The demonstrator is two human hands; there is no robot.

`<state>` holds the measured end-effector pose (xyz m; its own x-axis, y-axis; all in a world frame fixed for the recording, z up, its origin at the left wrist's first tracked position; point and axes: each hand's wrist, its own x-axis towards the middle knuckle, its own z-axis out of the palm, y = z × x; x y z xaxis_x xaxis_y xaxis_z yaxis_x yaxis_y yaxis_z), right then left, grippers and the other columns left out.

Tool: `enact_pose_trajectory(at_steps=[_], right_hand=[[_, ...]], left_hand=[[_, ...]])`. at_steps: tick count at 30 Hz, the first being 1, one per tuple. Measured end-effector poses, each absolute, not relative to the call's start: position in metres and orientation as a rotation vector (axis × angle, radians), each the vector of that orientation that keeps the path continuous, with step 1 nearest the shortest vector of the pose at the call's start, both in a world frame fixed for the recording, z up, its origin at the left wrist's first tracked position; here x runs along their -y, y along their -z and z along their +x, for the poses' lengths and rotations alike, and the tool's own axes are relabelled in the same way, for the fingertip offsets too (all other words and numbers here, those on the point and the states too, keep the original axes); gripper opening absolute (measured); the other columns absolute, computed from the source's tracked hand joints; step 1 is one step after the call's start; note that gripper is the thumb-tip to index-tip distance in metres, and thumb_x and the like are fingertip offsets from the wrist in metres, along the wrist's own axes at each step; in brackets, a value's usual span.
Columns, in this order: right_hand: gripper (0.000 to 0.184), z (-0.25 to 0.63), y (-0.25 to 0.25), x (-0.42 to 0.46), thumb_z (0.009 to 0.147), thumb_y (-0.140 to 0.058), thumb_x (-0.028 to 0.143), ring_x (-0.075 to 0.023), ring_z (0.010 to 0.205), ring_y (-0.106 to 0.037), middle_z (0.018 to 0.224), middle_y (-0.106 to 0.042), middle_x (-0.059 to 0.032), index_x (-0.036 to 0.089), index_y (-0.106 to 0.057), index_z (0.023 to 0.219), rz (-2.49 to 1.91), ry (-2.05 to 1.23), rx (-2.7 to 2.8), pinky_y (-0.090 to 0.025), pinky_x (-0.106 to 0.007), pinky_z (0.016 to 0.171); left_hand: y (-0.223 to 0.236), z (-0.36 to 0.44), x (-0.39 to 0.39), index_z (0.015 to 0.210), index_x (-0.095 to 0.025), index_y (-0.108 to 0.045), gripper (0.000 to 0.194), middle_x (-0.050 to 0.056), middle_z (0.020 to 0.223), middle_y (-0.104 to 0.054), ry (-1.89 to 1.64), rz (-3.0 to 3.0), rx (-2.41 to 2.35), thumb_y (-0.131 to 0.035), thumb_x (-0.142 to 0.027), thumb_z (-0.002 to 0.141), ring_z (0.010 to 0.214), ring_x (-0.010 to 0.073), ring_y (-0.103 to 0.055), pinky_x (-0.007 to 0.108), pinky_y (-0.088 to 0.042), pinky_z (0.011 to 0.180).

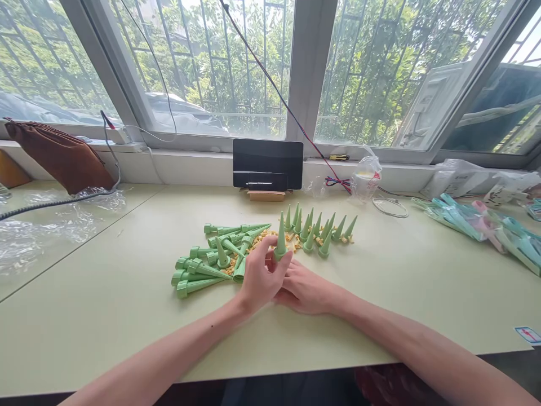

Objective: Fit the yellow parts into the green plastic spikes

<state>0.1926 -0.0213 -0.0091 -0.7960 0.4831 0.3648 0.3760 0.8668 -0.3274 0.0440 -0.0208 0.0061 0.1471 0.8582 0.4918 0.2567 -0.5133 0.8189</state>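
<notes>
Between the thumb and fingers of my left hand [262, 275] is a green plastic cone-shaped spike [281, 238], point up, with a collar at its base. My right hand [307, 288] lies just behind and right of the left, its fingertips mostly hidden behind it; what they hold, if anything, does not show. Left of my hands is a loose pile of green spikes [203, 268], mostly on their sides. Small yellowish pieces [256, 241] are scattered among them. Beyond my hands, several green spikes [325, 246] stand upright in a group.
A black tablet [267, 162] leans on a stand at the back. A brown pouch [63, 160] and crinkled clear plastic [59, 225] lie at left. At right are a coiled white cable [389, 207], plastic bags [454, 179] and teal and pink strips [473, 223]. A cord hangs across the window.
</notes>
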Motion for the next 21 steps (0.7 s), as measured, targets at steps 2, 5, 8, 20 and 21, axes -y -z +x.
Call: enact_pose_trajectory(at_steps=[2,5,8,20,21], right_hand=[[0.022,0.192,0.010,0.021,0.096,-0.056,0.022,-0.0248,0.128,-0.050,0.131,-0.063,-0.0083,0.022,-0.069,0.113,-0.629,-0.334,2.582,-0.037,-0.042,0.108],[0.025,0.192,0.010,0.020,0.096,-0.053,0.017,-0.0251,0.124,-0.053,0.127,-0.066,-0.0091,0.021,-0.068,0.115,-0.645,-0.338,2.573,-0.040,-0.042,0.105],[0.027,0.193,0.009,0.020,0.095,-0.051,0.014,-0.0257,0.128,-0.051,0.127,-0.066,-0.0097,0.020,-0.068,0.115,-0.667,-0.324,2.548,-0.040,-0.044,0.106],[0.037,0.197,0.014,0.012,0.092,-0.047,0.004,-0.0233,0.106,-0.060,0.115,-0.070,-0.0066,0.024,-0.064,0.118,-0.735,-0.281,2.388,-0.048,-0.041,0.095],[0.037,0.198,0.015,0.011,0.093,-0.046,0.004,-0.0234,0.105,-0.059,0.111,-0.070,-0.0067,0.025,-0.065,0.117,-0.752,-0.280,2.367,-0.048,-0.041,0.093]], left_hand=[[-0.006,0.044,0.021,0.099,-0.022,-0.054,0.017,-0.002,0.074,-0.062,-1.381,1.869,-1.059,-0.062,-0.033,0.089,0.060,0.0128,-0.063,0.023,-0.050,0.051],[-0.006,0.044,0.020,0.098,-0.022,-0.054,0.016,-0.002,0.074,-0.062,-1.389,1.885,-1.053,-0.062,-0.032,0.089,0.058,0.0121,-0.061,0.022,-0.048,0.050],[-0.006,0.045,0.021,0.099,-0.022,-0.054,0.015,-0.003,0.072,-0.061,-1.393,1.907,-1.030,-0.062,-0.030,0.089,0.057,0.0113,-0.061,0.021,-0.047,0.049],[-0.001,0.044,0.019,0.100,-0.021,-0.056,0.019,-0.004,0.076,-0.060,-1.422,1.937,-1.012,-0.067,-0.021,0.084,0.051,0.0071,-0.050,0.019,-0.040,0.046],[-0.001,0.044,0.018,0.100,-0.021,-0.056,0.019,-0.004,0.077,-0.061,-1.409,1.930,-1.016,-0.067,-0.021,0.084,0.052,0.0077,-0.052,0.019,-0.041,0.046]])
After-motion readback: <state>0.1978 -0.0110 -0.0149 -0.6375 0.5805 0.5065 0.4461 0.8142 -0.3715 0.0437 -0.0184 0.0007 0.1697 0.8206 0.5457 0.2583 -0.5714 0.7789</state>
